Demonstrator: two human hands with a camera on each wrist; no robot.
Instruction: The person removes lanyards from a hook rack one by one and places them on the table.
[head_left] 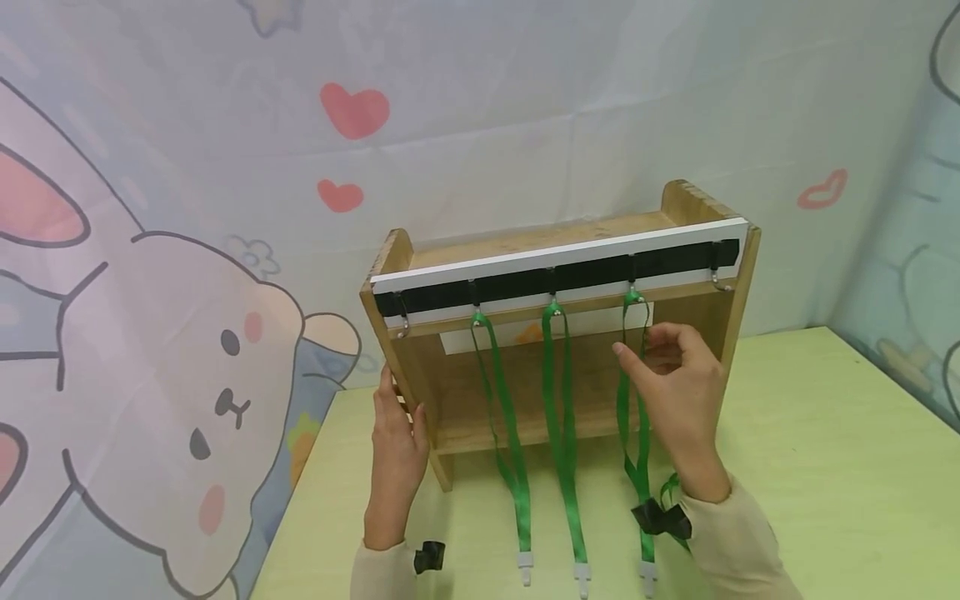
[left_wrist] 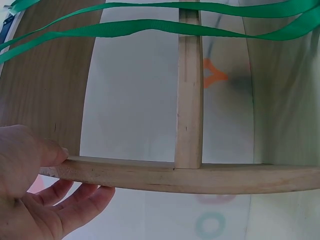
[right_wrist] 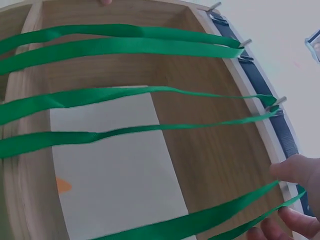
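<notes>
A small wooden shelf [head_left: 525,396] stands on the table. My left hand [head_left: 397,446] grips its left side panel, thumb on the inner face and fingers on the outside, as the left wrist view shows. Three green lanyards hang from hooks on the shelf's front strip: the left lanyard [head_left: 507,408], the middle lanyard [head_left: 558,400] and the right lanyard [head_left: 624,408]. My right hand [head_left: 682,392] is at the upper part of the right lanyard, thumb and fingers spread apart on either side of the straps. In the right wrist view, these straps run between thumb and fingers.
A white strip with black tape [head_left: 510,287] carries several metal hooks. The left end hook [head_left: 405,325] and the right end hook [head_left: 722,283] hold nothing. More green strap [head_left: 670,487] shows beside my right wrist. A printed cloth [head_left: 480,150] hangs behind the light green table [head_left: 832,467].
</notes>
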